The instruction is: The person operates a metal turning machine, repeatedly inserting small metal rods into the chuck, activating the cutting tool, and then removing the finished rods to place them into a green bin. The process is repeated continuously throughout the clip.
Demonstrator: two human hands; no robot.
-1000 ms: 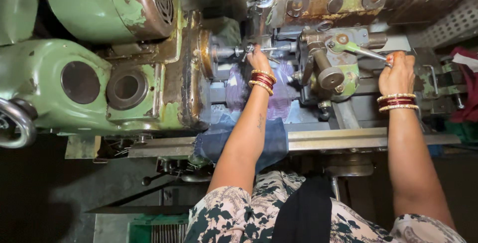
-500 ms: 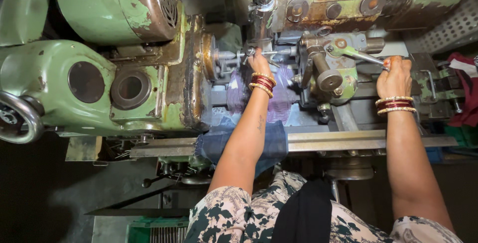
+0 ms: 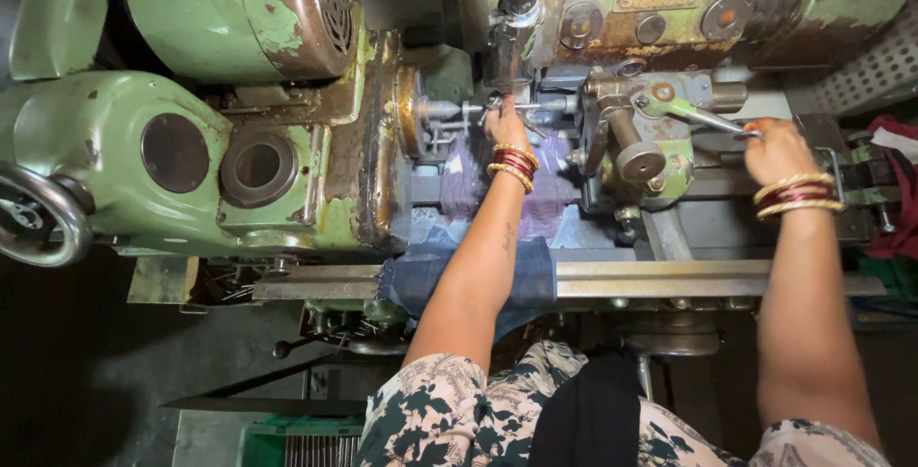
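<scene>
My left hand (image 3: pixel 505 126) pinches, I think, a small stiff metal workpiece (image 3: pixel 483 108); my right hand (image 3: pixel 776 150) grips the slim, rigid green steel lever (image 3: pixel 703 115) at its right tip.

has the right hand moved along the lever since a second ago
No. The right hand still grips the end of the long lever, placed as before relative to the round knob; only the camera shifted.

Rusty green workshop machine, seen from above

We see a ribbed motor housing (image 3: pixel 239 8) upper left, a handwheel (image 3: pixel 33 214) at left edge, blue cloth (image 3: pixel 469 276) draped over the front rail (image 3: pixel 669 283).
</scene>
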